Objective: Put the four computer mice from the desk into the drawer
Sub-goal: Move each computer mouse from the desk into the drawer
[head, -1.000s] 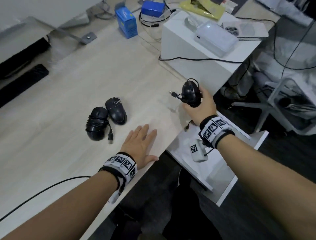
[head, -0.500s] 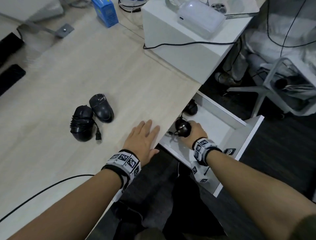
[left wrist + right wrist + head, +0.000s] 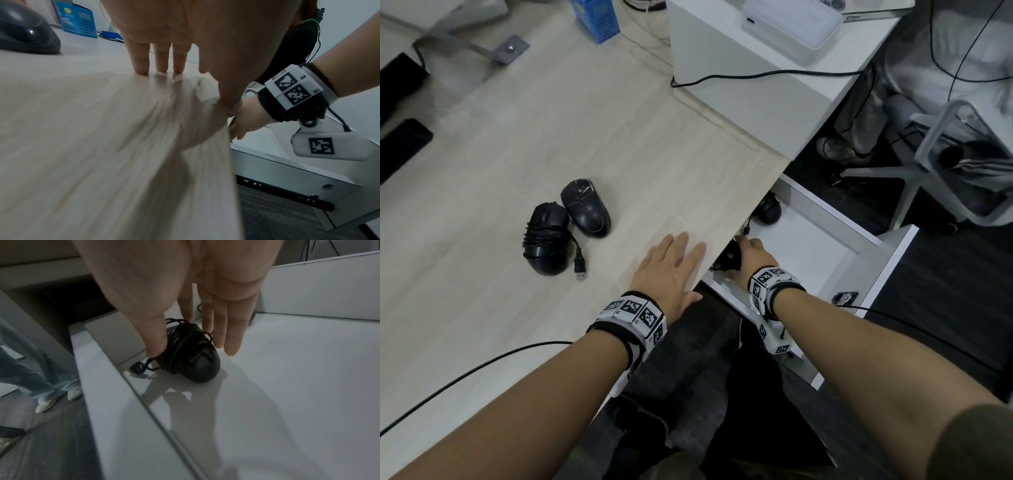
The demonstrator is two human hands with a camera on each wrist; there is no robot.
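Observation:
Two black mice lie side by side on the wooden desk (image 3: 500, 308): a cable-wrapped one (image 3: 548, 240) and a bare one (image 3: 585, 209), which also shows in the left wrist view (image 3: 24, 32). The white drawer (image 3: 815, 246) stands pulled out under the desk edge, with a third mouse (image 3: 768, 210) at its back. My right hand (image 3: 751, 255) reaches into the drawer. It holds a fourth, cable-wrapped mouse (image 3: 195, 363) between thumb and fingers (image 3: 218, 337), and the mouse rests on the drawer floor (image 3: 287, 369). My left hand (image 3: 671, 270) lies flat and open on the desk near its edge.
A blue box (image 3: 595, 19) and a white cabinet (image 3: 739, 102) with a cable stand at the back of the desk. A black cable (image 3: 482, 363) crosses the desk's near side. An office chair base (image 3: 914, 171) stands right of the drawer.
My right hand has carried the cable-wrapped mouse from above the desk edge down into the drawer, where it now rests on the floor. The left hand has stayed flat on the desk.

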